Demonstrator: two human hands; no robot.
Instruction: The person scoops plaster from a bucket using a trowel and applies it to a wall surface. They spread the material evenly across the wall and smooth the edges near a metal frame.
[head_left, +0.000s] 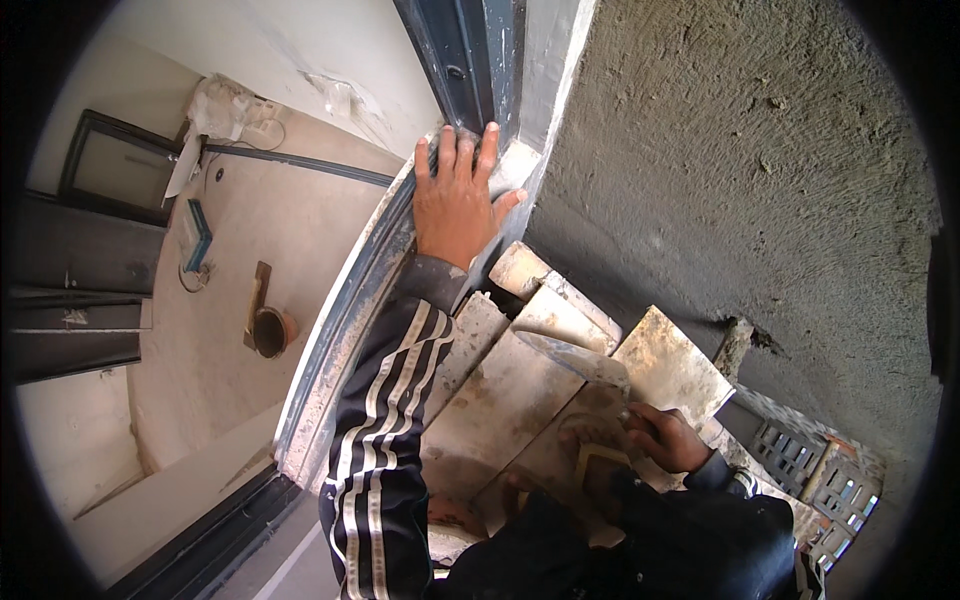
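Observation:
My left hand (pixel 455 195) lies flat with fingers spread on the lower corner of a dark metal window frame (pixel 470 70), where it meets the sill (pixel 350 330). Nothing is held in it. Lower right, my right hand (pixel 672 440) is closed, its fingers curled round the handle end of a trowel (pixel 575 357). The trowel's greyish pointed blade reaches left, low over worn boards (pixel 490 395); its handle is mostly hidden by the hand. My feet, in shadow, stand on these boards just below the trowel.
Rough grey plastered wall (pixel 740 170) rises at the right. A loose pale slab (pixel 672 365) and blocks (pixel 555 315) lie against it. Grey plastic crates (pixel 815 480) stand lower right. Through the opening at left, a bucket (pixel 272 332) sits on the floor beside a wooden piece (pixel 257 290).

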